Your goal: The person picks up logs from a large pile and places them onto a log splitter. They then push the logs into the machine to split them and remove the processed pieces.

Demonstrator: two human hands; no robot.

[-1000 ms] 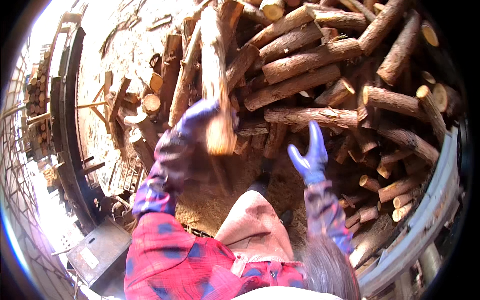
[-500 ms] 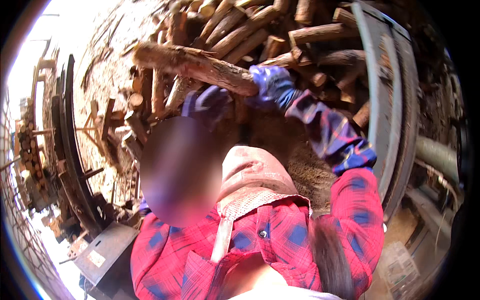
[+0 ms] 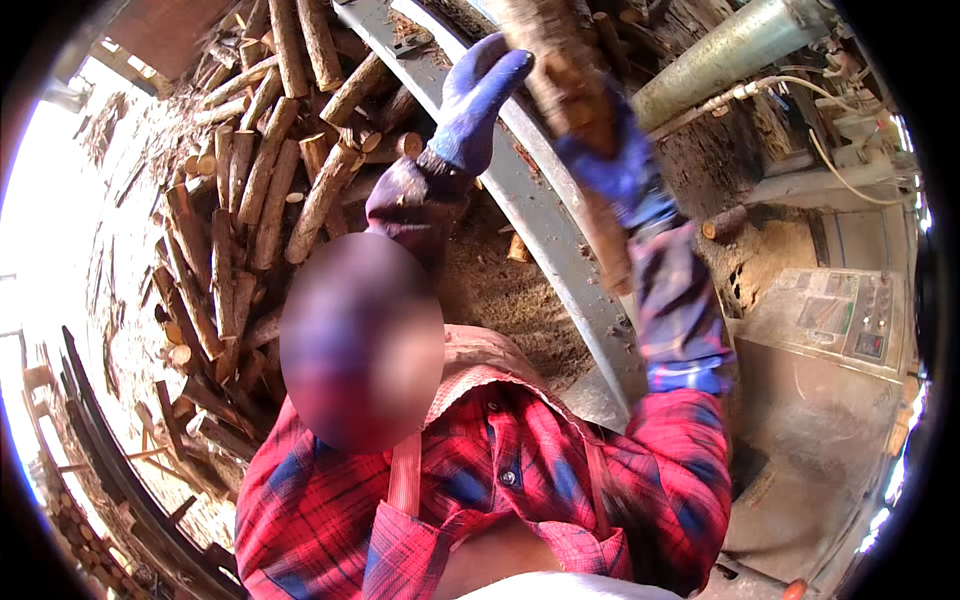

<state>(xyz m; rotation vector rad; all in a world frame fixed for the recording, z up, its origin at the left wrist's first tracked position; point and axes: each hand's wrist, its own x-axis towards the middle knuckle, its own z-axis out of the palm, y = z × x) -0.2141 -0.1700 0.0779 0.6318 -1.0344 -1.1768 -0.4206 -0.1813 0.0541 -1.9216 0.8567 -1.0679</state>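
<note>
My right hand (image 3: 618, 165), in a blue glove, grips a rough-barked log (image 3: 565, 85) that stands tilted over the metal rails (image 3: 520, 185). The upper end of the log runs out of the top of the picture. My left hand (image 3: 478, 105), also in a blue glove, is raised just left of the log with thumb and fingers apart. Whether its fingertips touch the bark I cannot tell. Below my right hand a brown length of wood (image 3: 607, 245) lies along the rails; whether it belongs to the same log is unclear.
A large pile of cut logs (image 3: 260, 190) fills the left. Sawdust-covered ground (image 3: 510, 290) lies between pile and rails. To the right are a thick greenish pipe (image 3: 730, 65), a pale hose (image 3: 830, 150), a short log piece (image 3: 725, 222) and a control panel (image 3: 845, 315).
My view has turned to the right, toward the rails. The log has gone from lying crosswise before the pile to standing tilted over the rails, still in my right hand.
</note>
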